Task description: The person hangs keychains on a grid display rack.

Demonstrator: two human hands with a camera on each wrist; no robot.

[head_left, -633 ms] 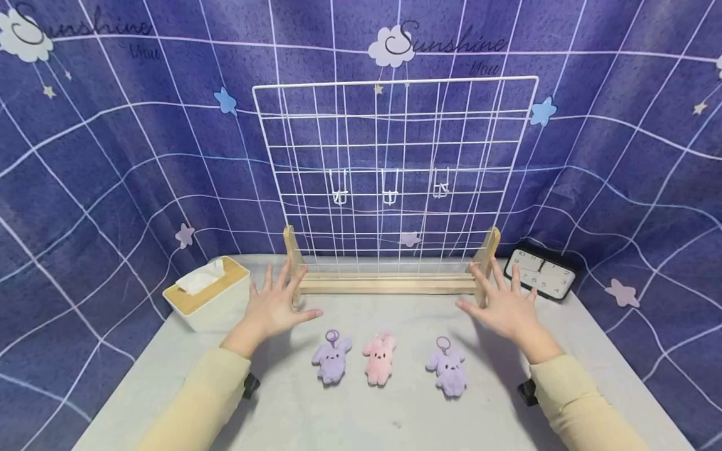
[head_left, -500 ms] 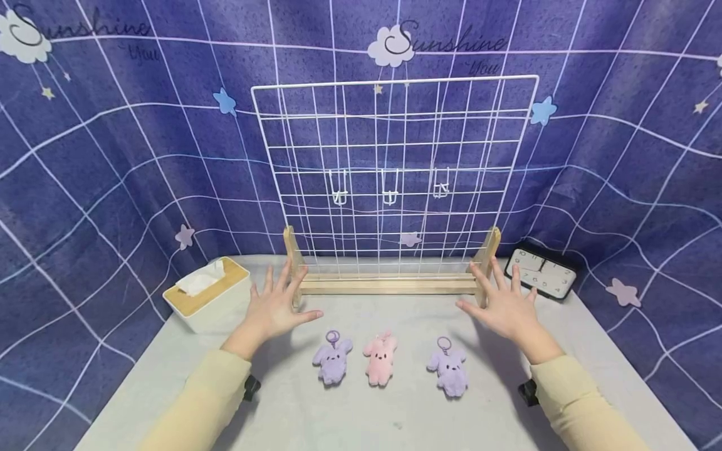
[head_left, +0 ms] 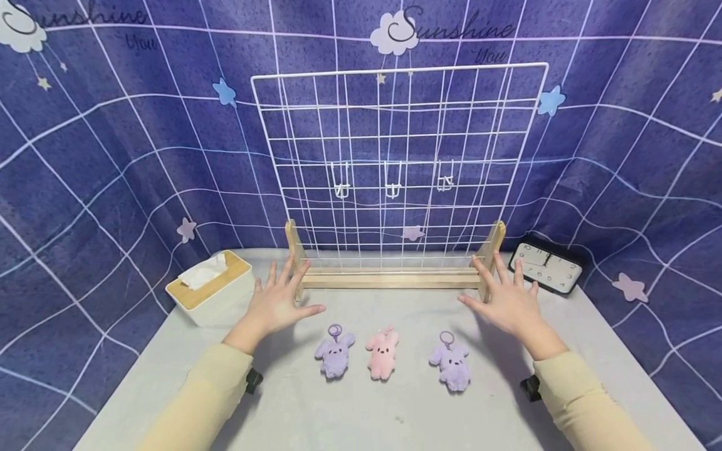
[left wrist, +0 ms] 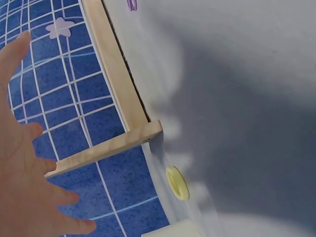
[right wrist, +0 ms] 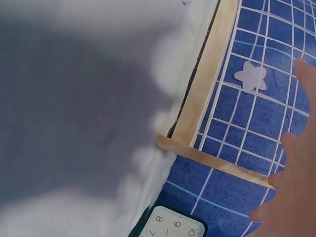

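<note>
My wider slot is between pink plush (head_left: 382, 357) and right purple plush (head_left: 454, 368); left purple plush (head_left: 335, 358) sits closer in. I've a free strip behind all three, then wooden rack base (head_left: 389, 280) blocks mid back edge of table (head_left: 321, 416). Tissue box (head_left: 217, 291) blocks back-left corner, clock (head_left: 547, 268) back-right.

Fuzzy, matt plush cloth covers the left lilac keychain toy (head_left: 335, 358), the pink keychain toy (head_left: 382, 357) and the right lilac keychain toy (head_left: 454, 368) in the lower frame. At centre, the wire grid (head_left: 395, 135) looks like smooth white-coated metal, its stand (head_left: 389, 279) pale, smooth wood. At left, the tissue box (head_left: 222, 304) looks like smooth plastic under a wood-grained lid (head_left: 215, 286), with creased paper tissue (head_left: 202, 272). Matt cloth forms the rippled backdrop curtain (head_left: 113, 207) and the bench cover (head_left: 383, 413).
</note>
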